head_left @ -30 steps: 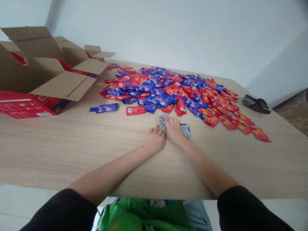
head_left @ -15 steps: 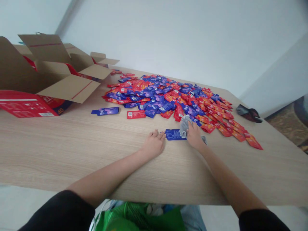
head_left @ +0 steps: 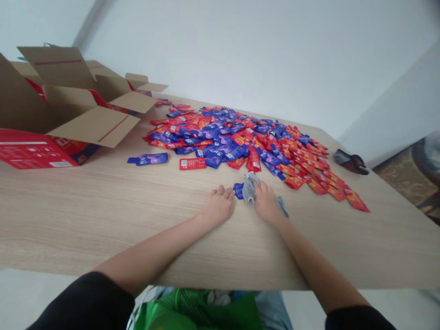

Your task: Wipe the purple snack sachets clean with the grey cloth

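A blue sachet (head_left: 238, 191) lies flat on the wooden table in front of me. My left hand (head_left: 219, 206) rests beside it, its fingertips holding the sachet's left end against the table. My right hand (head_left: 265, 201) is closed on a crumpled grey cloth (head_left: 250, 189), pressed over the sachet. Cloth and fingers hide most of the sachet, and a loose part of the cloth sticks out to the right of the hand. Just beyond, a large pile of red and blue sachets (head_left: 223, 133) spreads across the table.
Open cardboard boxes (head_left: 65, 151) with raised flaps stand at the left. Apart from the pile lie a blue sachet (head_left: 151, 159) and a red sachet (head_left: 192, 163). A dark, shiny object (head_left: 350, 162) sits near the right edge. Below the table's front edge is a green bag (head_left: 199, 311).
My right hand has slid the grey cloth left along the blue sachet, toward my left hand, covering more of it. The left hand stays at the sachet's end. The view has shifted slightly.
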The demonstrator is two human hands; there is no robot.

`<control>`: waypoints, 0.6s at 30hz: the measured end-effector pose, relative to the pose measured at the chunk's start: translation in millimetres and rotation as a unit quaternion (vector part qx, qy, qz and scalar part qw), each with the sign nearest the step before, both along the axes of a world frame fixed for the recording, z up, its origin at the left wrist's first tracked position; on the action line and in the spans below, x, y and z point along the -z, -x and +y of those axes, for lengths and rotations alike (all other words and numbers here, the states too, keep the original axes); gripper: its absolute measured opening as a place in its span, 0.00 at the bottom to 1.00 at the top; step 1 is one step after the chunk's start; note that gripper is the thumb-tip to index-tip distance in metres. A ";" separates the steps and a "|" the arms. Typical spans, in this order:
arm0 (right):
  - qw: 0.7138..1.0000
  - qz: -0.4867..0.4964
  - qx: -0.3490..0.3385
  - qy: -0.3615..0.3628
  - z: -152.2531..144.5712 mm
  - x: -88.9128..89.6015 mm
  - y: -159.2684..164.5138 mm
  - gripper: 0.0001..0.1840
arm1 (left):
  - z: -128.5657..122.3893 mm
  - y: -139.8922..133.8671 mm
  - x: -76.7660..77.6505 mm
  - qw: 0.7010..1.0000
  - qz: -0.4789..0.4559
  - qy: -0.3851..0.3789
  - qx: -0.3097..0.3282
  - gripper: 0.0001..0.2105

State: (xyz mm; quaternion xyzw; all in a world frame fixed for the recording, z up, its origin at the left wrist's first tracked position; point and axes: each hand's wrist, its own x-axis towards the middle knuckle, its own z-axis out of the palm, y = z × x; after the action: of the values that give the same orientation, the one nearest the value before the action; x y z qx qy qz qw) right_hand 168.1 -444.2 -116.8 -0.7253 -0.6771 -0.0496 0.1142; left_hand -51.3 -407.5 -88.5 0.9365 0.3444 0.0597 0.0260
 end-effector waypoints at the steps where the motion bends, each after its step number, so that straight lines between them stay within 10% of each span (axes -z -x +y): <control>1: 1.000 0.009 0.015 0.002 -2.4 -0.8 -12.2 0.33 | -0.2 -0.6 -0.1 1.000 -0.003 0.006 0.000 0.23; 8: 0.992 0.068 0.091 -0.048 -30.0 -8.7 -69.1 0.25 | 19.3 -12.3 -19.6 0.999 -0.011 0.029 -0.029 0.18; 18: 0.996 0.087 0.006 -0.037 4.0 -50.3 -42.8 0.21 | 76.0 -41.6 -22.4 0.991 0.006 0.134 0.006 0.29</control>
State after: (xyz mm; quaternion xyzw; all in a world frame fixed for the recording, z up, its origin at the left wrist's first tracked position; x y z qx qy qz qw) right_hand 210.8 -440.2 -66.5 -0.7258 -0.6583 -0.0124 0.1992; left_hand -9.7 -331.4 -66.1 0.9270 0.3440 0.0074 0.1496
